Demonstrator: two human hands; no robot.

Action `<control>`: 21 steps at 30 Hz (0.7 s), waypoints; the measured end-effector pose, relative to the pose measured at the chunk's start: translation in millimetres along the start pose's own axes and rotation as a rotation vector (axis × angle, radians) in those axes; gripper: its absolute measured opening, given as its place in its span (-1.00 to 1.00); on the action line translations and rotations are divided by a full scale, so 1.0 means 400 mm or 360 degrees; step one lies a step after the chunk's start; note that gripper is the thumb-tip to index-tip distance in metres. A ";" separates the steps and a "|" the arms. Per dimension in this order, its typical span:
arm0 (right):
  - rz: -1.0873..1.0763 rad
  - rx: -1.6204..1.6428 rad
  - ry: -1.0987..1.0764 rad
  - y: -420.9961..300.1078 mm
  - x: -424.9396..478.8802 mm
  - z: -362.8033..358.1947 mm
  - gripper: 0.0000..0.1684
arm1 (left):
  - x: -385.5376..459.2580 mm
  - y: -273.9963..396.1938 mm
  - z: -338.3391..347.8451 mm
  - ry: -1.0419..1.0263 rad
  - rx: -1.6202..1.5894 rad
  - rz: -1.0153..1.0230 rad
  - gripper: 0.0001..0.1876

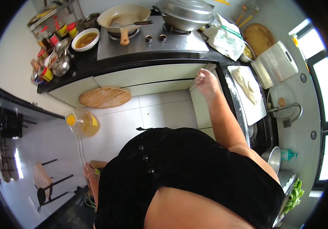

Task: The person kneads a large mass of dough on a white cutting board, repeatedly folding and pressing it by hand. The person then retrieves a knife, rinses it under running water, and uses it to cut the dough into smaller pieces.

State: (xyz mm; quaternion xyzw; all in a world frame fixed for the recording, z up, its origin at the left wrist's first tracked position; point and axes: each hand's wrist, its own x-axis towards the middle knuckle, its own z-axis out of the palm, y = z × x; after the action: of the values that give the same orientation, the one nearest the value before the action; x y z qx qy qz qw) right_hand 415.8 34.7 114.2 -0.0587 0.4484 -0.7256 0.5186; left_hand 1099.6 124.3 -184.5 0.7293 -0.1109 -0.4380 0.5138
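Note:
My right hand, dusted with what looks like flour, is curled in front of the cabinets near the counter corner; whether its fingers hold anything is unclear. Low at the left, my left hand is small and partly blurred, close to a cardboard-coloured object; its grip cannot be made out. To the right of my right hand, strips of pale dough lie on a white cutting board. On the stove stand a wok with a wooden handle and a lidded metal pot.
A plastic oil jug with a yellow cap stands at the left. A round woven tray leans by the lower cabinets. Seasoning bottles and a bowl of brown liquid occupy the left counter. A faucet is at the right.

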 end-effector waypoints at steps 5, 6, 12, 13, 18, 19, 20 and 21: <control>0.0073 -0.0006 0.0104 0.020 0.024 -0.038 -0.92 | -0.046 0.032 0.014 0.0133 -0.0231 0.0039 -0.63; 0.0082 -0.0012 0.0145 0.007 0.029 -0.055 -0.92 | -0.041 0.034 0.031 0.0037 -0.0298 -0.0035 -0.61; 0.0328 0.0127 0.0214 0.019 0.202 -0.209 -0.91 | -0.133 0.093 0.146 0.0121 0.0101 -0.0140 -0.67; 0.0381 0.0164 0.0184 0.032 0.236 -0.223 -0.91 | -0.145 0.082 0.141 0.0125 0.0294 -0.0096 -0.70; 0.0467 0.0141 -0.0006 0.071 0.303 -0.257 -0.72 | -0.285 0.087 0.244 0.0134 0.2424 0.1119 -0.79; 0.0682 0.0434 -0.0178 0.075 0.346 -0.318 -0.70 | -0.320 0.104 0.271 0.0164 0.2335 0.1026 -0.78; 0.0691 0.0445 -0.0268 0.097 0.381 -0.336 -0.67 | -0.324 0.107 0.273 0.0005 0.1141 0.0414 -0.80; 0.0743 0.0463 -0.0425 0.114 0.409 -0.348 -0.68 | -0.331 0.098 0.269 0.0268 -0.0133 -0.0023 -0.79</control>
State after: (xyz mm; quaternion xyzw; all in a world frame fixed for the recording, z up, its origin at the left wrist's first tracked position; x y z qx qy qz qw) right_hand 296.6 -17.7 -62.8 0.0258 0.2691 -0.6293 0.7287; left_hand 951.7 117.4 -91.3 0.7422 -0.0436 -0.3832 0.5481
